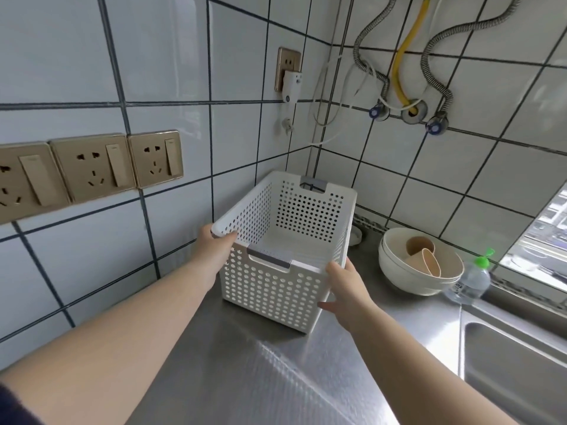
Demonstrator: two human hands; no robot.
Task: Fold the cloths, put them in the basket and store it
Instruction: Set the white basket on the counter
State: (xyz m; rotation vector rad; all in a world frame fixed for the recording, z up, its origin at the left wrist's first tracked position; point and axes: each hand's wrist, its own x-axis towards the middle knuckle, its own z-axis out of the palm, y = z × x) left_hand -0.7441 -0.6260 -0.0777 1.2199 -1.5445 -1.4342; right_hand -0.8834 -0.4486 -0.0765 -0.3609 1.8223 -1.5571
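With the left hand pinching the rim and the right hand spread flat on its corner, the empty white perforated plastic basket, left of the cream bowls on the steel desk, should lift level.

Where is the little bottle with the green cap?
In the head view, the bottle lies at the right, on the steel counter, just right of the stacked white bowls and beside the sink.
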